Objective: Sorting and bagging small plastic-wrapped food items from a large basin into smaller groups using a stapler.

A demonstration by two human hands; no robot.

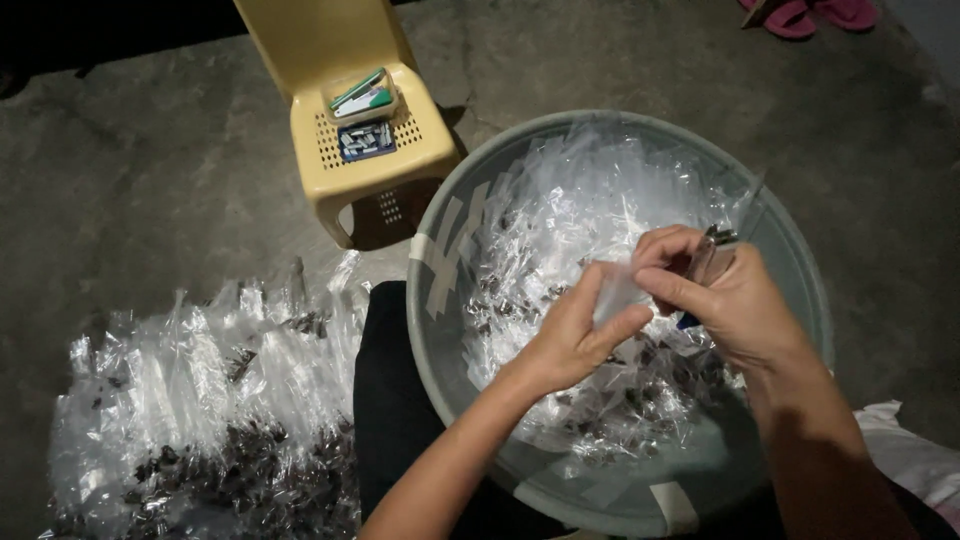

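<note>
Both my hands meet over a large grey plastic basin [440, 330] full of small clear plastic bags [580, 200] with dark bits in them. My left hand [575, 335] pinches one small clear bag [615, 290] from below. My right hand [725, 300] grips the same bag's top edge with its fingertips and also holds a small metal tool [715, 240] against the palm; what kind of tool it is cannot be told.
A heap of filled clear bags [210, 400] lies on the concrete floor at the left. A yellow plastic chair [370, 130] behind it carries small boxes [365, 100]. Pink sandals [810, 15] lie at the top right. My dark-clothed leg [385, 400] is beside the basin.
</note>
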